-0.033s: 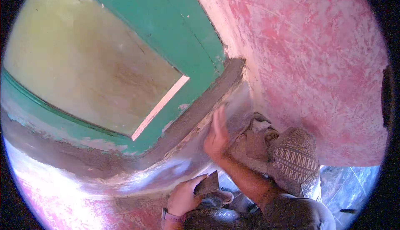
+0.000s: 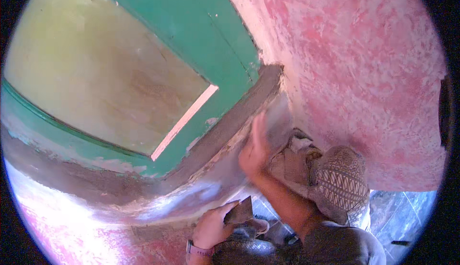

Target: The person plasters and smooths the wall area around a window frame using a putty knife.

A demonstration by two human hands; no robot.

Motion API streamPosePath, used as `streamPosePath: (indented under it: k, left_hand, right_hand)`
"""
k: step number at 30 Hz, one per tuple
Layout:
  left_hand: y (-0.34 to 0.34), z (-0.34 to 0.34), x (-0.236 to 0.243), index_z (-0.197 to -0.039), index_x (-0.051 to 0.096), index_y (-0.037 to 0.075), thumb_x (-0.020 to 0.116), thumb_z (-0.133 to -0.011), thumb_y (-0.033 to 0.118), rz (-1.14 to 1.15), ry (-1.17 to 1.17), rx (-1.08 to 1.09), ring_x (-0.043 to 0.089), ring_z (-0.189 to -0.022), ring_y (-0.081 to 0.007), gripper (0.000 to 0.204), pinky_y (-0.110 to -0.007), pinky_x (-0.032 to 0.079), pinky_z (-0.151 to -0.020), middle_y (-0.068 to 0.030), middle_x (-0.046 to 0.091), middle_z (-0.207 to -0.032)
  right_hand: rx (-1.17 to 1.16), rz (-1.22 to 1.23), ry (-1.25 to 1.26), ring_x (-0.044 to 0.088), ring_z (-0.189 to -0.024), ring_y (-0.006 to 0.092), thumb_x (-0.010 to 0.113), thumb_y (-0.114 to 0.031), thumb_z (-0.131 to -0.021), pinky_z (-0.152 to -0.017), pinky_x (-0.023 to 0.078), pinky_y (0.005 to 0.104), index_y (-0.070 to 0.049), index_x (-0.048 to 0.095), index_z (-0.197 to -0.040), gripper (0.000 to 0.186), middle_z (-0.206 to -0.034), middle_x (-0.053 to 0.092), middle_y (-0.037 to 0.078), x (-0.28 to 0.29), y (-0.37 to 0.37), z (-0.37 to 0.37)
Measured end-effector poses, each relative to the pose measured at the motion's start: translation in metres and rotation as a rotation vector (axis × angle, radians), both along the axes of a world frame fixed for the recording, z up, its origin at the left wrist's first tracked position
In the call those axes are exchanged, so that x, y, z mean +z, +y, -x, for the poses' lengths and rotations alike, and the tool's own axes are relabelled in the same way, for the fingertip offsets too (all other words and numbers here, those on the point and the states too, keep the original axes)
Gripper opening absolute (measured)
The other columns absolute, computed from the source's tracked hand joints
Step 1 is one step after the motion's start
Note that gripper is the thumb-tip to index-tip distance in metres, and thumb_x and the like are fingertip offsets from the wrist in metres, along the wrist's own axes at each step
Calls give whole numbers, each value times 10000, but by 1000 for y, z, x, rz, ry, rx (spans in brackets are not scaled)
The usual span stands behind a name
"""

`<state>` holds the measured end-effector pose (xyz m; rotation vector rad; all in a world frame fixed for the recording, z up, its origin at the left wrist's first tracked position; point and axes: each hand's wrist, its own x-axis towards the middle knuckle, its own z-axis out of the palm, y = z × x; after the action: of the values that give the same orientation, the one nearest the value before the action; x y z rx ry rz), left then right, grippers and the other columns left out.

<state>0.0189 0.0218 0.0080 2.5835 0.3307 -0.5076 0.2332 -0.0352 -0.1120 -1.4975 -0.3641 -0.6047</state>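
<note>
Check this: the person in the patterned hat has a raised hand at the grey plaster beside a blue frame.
Wrong in one respect: the frame is green, not blue, as the head view shows. The raised hand of the person in the patterned hat is indeed at the grey plaster beside it.

I see a rough pink plastered wall (image 2: 364,73) filling the right of the frame, a green frame (image 2: 211,39) crossing upper centre, a yellowish panel (image 2: 96,73) at upper left, and a grey mortar band (image 2: 230,126) beneath.
</note>
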Motion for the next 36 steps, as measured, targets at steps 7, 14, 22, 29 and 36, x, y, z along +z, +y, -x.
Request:
streamPosePath:
  k: [7, 14, 22, 29, 36]
  left_hand:
    - [-9, -11, 1, -1354, 622, 166, 727, -744, 97, 28, -13, 1, 670, -1021, -425, 622, -482, 544, -882, -217, 693, -1162]
    - [-9, -4, 10, -1348, 622, 157, 714, -746, 74, 10, -50, 10, 667, -1030, -427, 614, -482, 543, -888, -217, 694, -1156]
    - [-8, -12, 2, -1363, 606, 165, 734, -772, 103, 14, -36, -13, 669, -1031, -428, 607, -483, 542, -890, -218, 694, -1157]
    - [-5, 6, 3, -1361, 612, 188, 722, -786, 105, 60, -50, 12, 668, -1028, -426, 591, -480, 543, -882, -213, 696, -1154]
    - [-2, 1, 6, -1355, 618, 182, 717, -762, 83, 25, -62, 44, 664, -1047, -425, 609, -483, 540, -893, -206, 698, -1155]
  right_hand:
    - [-86, -51, 43, 342, -1471, 438, 364, 46, -953, -1215, 267, 456, 106, 423, -1473, 527, -1560, 356, 324, -13, 8, 20]
    - [-108, -168, 167, 313, -1483, 452, 397, 39, -933, -1223, 241, 479, 114, 413, -1476, 549, -1560, 340, 341, 2, -6, -27]
    - [76, 79, -16, 348, -1480, 393, 414, 29, -961, -1199, 286, 417, 108, 409, -1480, 525, -1547, 367, 337, -38, 20, 54]
    - [-282, -238, 275, 504, -1366, 337, 409, -34, -1041, -1131, 373, 392, 69, 428, -1489, 461, -1478, 518, 241, 17, -23, -44]
    - [-207, -461, 459, 499, -1368, 301, 369, -76, -1076, -1002, 524, 384, 65, 414, -1493, 442, -1517, 473, 221, 31, -29, -25]
